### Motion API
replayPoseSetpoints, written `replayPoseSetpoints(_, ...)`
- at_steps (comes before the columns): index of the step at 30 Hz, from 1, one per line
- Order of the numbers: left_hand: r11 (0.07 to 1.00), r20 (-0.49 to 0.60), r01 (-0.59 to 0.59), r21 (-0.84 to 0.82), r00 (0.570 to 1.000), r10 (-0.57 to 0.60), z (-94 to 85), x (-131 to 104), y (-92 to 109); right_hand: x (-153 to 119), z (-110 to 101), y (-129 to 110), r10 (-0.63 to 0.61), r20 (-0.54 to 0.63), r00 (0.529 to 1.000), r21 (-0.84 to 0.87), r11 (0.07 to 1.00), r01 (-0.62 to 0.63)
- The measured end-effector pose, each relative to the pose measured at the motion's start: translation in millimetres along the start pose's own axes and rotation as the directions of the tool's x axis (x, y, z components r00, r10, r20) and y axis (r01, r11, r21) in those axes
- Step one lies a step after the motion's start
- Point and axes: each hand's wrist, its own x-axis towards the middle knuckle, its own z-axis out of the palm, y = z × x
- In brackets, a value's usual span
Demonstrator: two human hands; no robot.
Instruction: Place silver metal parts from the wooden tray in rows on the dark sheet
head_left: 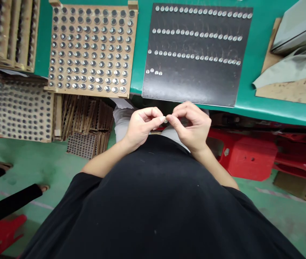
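Observation:
Between the fingertips of both hands, in front of the table edge, is a small round silvery part (165, 120). My left hand (144, 125) pinches it from one side, and my right hand (189, 124) pinches at its other side. Just beyond them lies a black board (193, 84) with rows of small round silvery parts; the nearest row is short, at the board's left. Left of the board, a wooden tray (91, 92) holds many small dark cylinders in holes, most with a silvery piece on top.
The green table (277, 109) spans the view. A grey cloth (290, 66) lies on cardboard at the right. More trays (25, 111) stand at the left and below. A red stool (252, 158) is at the lower right. Another person's legs (13, 203) show at the left.

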Motion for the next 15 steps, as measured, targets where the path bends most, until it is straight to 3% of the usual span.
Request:
replayPoseSetpoints(3,0.999,-0.017,-0.026,-0.019,1.0,0.026,-0.3,0.1,-0.2,-3.1,0.5,4.3,0.017,-0.029,0.999,0.003,1.0,-0.017)
replayPoseSetpoints(7,0.996,-0.033,-0.092,0.002,0.995,0.092,0.1,0.6,-1.0,-6.2,-0.3,7.9,0.032,0.081,0.996,0.18,0.983,-0.046)
replayPoseSetpoints(11,0.986,-0.041,-0.15,0.069,0.987,0.153,1.1,1.1,-1.9,-5.5,-0.6,6.2,0.043,0.155,0.987,0.181,0.981,-0.071)
replayPoseSetpoints(15,0.994,-0.031,-0.1,0.035,0.994,0.101,1.3,1.5,-1.1,-4.0,0.2,6.9,0.006,0.15,0.989,0.179,0.983,-0.034)
